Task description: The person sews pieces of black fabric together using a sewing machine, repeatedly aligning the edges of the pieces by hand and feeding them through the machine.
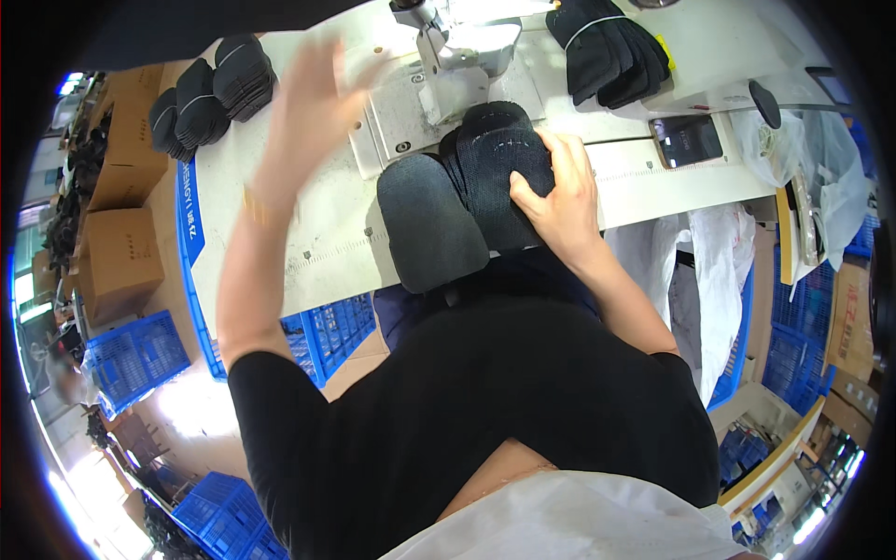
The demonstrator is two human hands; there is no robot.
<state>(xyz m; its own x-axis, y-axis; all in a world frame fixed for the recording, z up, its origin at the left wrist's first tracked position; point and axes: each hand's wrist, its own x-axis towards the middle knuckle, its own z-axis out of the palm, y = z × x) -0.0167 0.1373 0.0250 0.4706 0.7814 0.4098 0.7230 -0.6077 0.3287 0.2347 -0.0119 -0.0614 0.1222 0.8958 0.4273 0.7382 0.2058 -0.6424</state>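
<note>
My right hand (565,191) grips the right side of a stack of black rounded mesh fabric pieces (499,177); its thumb lies on top and its fingers bend round the edge. The stack rests at the table's near edge, just before a sewing machine (457,61), with pale stitching across its top piece. Leaning against its left side is another dark rounded piece (429,224), which no hand touches. My left hand (322,98) is raised over the left of the table, smeared by motion, thumb apart from the fingers, with nothing visible in it.
Tied bundles of black pieces lie at the far left (201,103) and far right (607,51) of the white table (247,252). A phone (686,140) and clear plastic bags (807,154) are on the right. Blue crates (140,359) and cardboard boxes (121,257) stand around.
</note>
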